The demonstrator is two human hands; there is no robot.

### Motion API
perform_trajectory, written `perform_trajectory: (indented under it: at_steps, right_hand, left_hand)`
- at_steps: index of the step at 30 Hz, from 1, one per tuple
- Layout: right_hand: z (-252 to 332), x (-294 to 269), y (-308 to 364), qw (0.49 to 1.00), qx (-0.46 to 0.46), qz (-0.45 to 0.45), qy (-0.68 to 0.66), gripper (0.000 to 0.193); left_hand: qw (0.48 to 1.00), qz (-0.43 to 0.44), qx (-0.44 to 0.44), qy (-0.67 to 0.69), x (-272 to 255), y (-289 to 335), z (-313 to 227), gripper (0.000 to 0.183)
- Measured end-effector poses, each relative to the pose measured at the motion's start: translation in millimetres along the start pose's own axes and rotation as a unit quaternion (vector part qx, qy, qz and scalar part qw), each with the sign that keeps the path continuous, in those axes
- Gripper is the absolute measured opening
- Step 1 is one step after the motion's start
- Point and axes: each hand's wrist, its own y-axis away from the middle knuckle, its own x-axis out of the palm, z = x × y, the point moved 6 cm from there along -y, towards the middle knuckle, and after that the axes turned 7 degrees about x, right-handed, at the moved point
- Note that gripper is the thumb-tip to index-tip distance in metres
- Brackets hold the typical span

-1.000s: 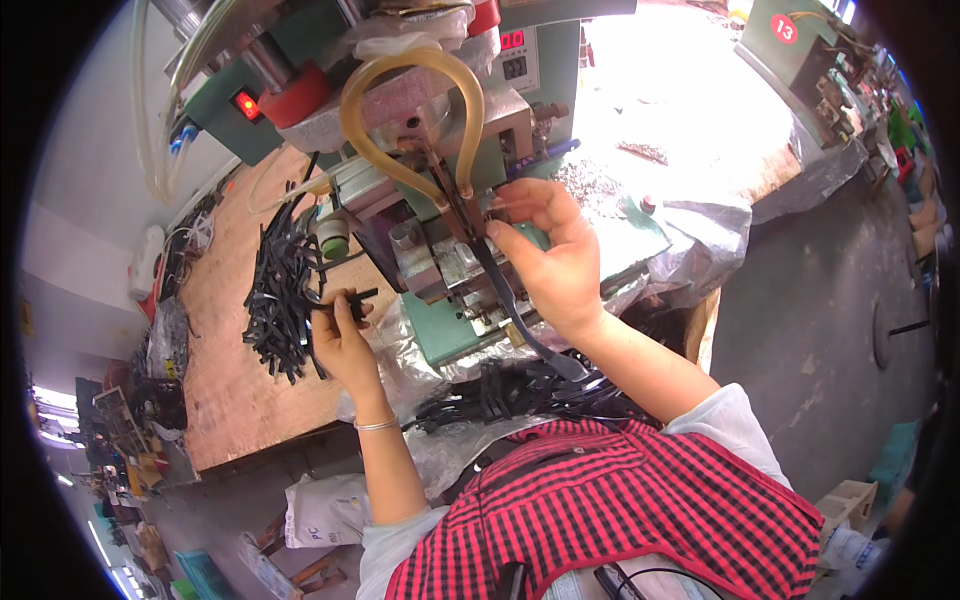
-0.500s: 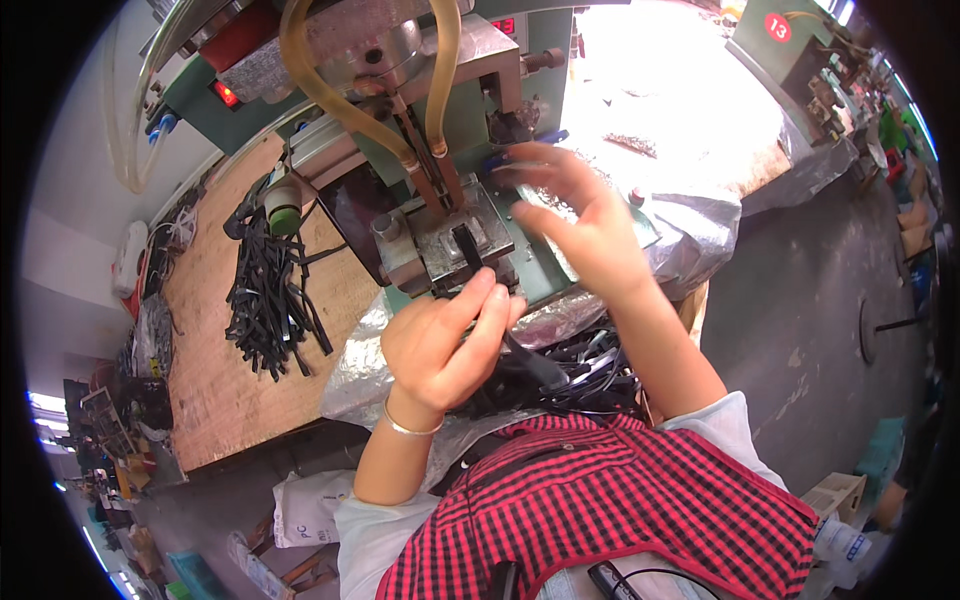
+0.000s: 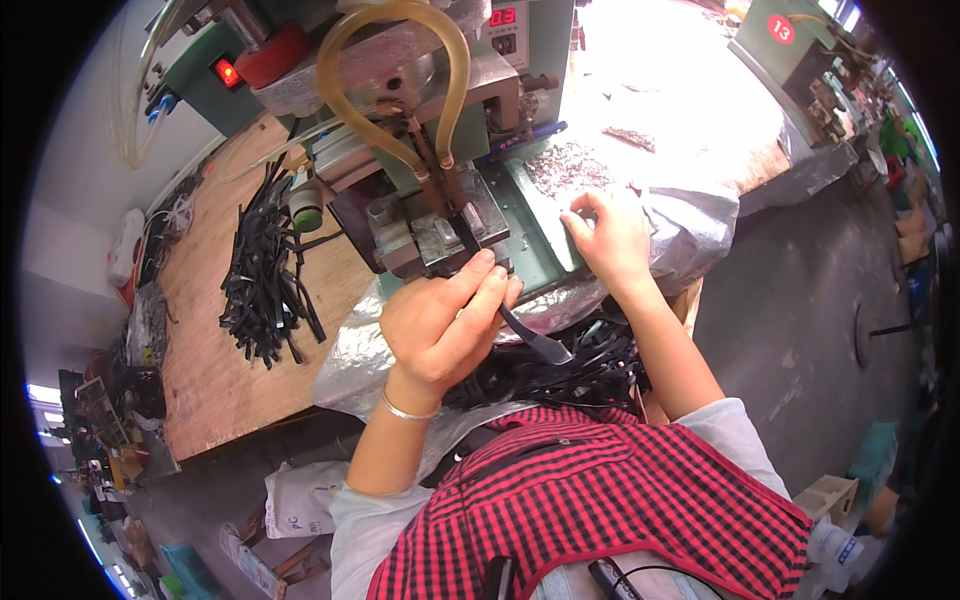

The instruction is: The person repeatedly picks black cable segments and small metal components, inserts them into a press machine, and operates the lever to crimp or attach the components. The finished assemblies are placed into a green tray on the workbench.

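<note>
My left hand (image 3: 440, 315) pinches a black strap (image 3: 535, 342) between thumb and fingers. One end of the strap lies on the small metal block (image 3: 437, 243) of a bench machine, under two copper-coloured bars; the other end hangs free past my fingers. My right hand (image 3: 613, 238) is off to the right, at the near edge of a heap of tiny loose pieces (image 3: 575, 168). Its thumb and forefinger are curled together, and whatever may be between them is too small to make out. A yellowish hose (image 3: 460, 85) loops above the block.
A bundle of black straps (image 3: 262, 290) lies on the wooden table (image 3: 200, 380) at the left. More black straps (image 3: 590, 370) are heaped in front of me beside silver sheeting (image 3: 350, 355). A green-capped cylinder (image 3: 306, 212) stands by the machine. Another green machine (image 3: 775, 40) is at the far right.
My right hand has moved from beside the metal block rightward to the loose pieces, its fingers closing. My left hand stays at the block with the strap. The view has shifted slightly.
</note>
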Motion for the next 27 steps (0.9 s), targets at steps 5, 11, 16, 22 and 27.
perform_trajectory:
  at_steps: [5,11,16,22,27]
  right_hand:
    - [5,4,-4,0.999,-0.049,-0.008,-0.004,0.014]
    - [-7,0,-2,0.990,0.037,0.015,-0.136,0.008]
    - [11,-10,-7,0.986,-0.077,-0.091,-0.116,0.020]
    - [-1,-17,4,0.987,-0.051,-0.078,-0.129,0.017]
    - [-41,-64,34,0.986,-0.036,-0.131,-0.101,0.018]
  left_hand:
    - [0.992,-0.008,-0.126,0.023,-27,33,-20,0.030]
    - [0.922,-0.272,-0.244,-0.129,-144,53,21,0.013]
    - [0.950,0.047,-0.175,-0.254,-109,22,124,0.006]
    - [0.854,0.360,-0.113,-0.357,-27,185,241,0.015]
    - [0.841,0.378,-0.176,-0.345,-25,192,257,0.010]
